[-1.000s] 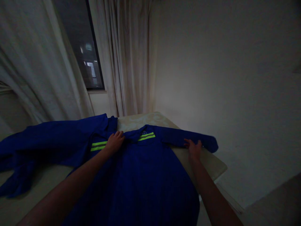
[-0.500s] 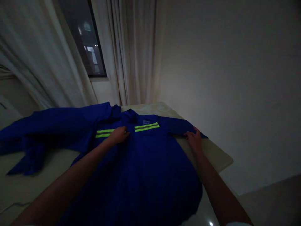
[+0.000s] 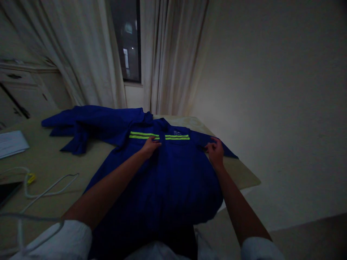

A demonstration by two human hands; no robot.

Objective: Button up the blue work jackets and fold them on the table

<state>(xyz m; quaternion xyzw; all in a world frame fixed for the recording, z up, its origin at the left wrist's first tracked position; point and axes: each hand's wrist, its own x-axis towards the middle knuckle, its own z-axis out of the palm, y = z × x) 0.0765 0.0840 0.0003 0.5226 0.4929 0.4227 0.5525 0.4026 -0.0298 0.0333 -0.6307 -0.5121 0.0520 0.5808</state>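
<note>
A blue work jacket with yellow-green reflective stripes across its chest lies front up on the table, its lower part hanging over the near edge. My left hand rests on the chest beside the front placket, just under the left stripe, fingers apart. My right hand is at the right sleeve, with its fingers spread over the lower edge of the cloth. The left sleeve lies stretched out and rumpled towards the far left.
The pale table ends in a corner at the right, near the wall. White papers, a white cable and a dark flat device lie on the left. Behind stand curtains and a cabinet.
The view has shifted left and down, bringing the papers, cable and cabinet into sight. My left hand's fingers have loosened at the placket; my right hand is further from the cuff end.
</note>
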